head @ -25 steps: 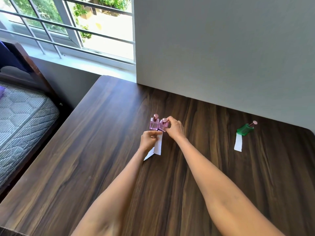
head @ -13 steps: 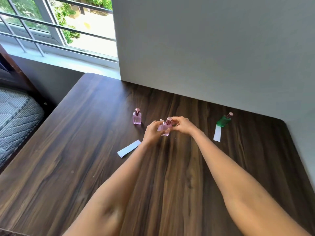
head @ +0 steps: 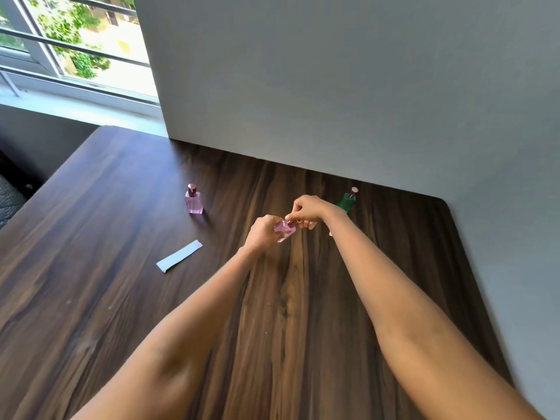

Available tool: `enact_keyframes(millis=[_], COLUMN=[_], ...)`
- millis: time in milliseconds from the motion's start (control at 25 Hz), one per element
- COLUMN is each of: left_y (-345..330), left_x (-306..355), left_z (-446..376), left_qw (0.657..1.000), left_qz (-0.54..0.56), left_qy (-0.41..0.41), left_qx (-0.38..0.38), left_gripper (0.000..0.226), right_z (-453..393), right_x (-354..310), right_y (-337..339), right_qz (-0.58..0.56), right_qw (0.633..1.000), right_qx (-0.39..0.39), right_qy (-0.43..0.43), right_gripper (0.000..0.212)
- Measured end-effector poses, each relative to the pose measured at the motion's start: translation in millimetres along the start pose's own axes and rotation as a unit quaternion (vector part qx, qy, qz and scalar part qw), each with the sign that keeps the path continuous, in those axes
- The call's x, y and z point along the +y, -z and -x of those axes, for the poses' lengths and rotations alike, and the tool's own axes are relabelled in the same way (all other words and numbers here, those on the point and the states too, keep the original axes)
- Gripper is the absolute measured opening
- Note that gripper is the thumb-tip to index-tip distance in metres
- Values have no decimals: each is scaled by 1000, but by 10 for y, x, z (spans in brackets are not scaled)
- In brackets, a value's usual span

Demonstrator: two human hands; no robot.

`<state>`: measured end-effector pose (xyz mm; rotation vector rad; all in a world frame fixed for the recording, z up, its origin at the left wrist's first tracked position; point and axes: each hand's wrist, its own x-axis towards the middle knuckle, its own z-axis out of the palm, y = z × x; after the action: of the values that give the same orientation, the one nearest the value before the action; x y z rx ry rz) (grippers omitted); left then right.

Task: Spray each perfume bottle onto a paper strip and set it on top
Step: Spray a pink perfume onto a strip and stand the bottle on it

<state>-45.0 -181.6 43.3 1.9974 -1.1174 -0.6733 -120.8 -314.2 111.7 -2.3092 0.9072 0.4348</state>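
Observation:
My left hand (head: pixel 263 233) holds a small pink perfume bottle (head: pixel 285 232) tilted above the middle of the table. My right hand (head: pixel 306 212) pinches the bottle's top from the right. A second pink bottle (head: pixel 194 200) with a rose cap stands upright on the wood, to the left. One white paper strip (head: pixel 179 256) lies flat and bare in front of that standing bottle. A green bottle (head: pixel 347 201) lies behind my right wrist on another strip (head: pixel 330 233), which my arm mostly hides.
The dark wooden table (head: pixel 121 313) meets a grey wall (head: pixel 333 101) at the back. Its right edge and rounded corner lie close to the green bottle. A window with bars (head: pixel 75 50) is at the far left, with a mattress corner below it.
The pink bottle was lifted away from its twin and carried right, into both hands. One strip stayed on the table. My view swung to the right.

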Motion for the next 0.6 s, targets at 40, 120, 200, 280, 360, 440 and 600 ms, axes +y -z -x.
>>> enact_keyframes(millis=[40,120,200,280,360,440,600], left_y=[-19,-72,-133,-203,-285,-367,-546], left_x=[40,112,166,194,216,261,332], left_z=[-3,-18,-38,-61,-72,-75,-106], left_qw=[1000,1000,1000,999,997,994,991], left_qz=[-6,-15,-12,-6,9,29,54], left_qy=[-5,-1,20,50,83,105,123], left_qx=[-5,-10,-13,-14,-4,4,12], left_gripper=[25,27,28,26,16,8,7], right_z=[21,76,119,159,217,305,487], right_x=[41,119,189,295,456,673,1222], right_y=[35,116,211,304,350,302,-36], right_qz=[7,17,17,2,-9,-19,-63], right_qw=[1000,1000,999,998,999,1000,995], right_qx=[-4,-9,-42,-63,-46,-7,71], right_qy=[1,12,4,-8,-11,-9,-38], right_gripper=[16,23,45,46,32,23,20])
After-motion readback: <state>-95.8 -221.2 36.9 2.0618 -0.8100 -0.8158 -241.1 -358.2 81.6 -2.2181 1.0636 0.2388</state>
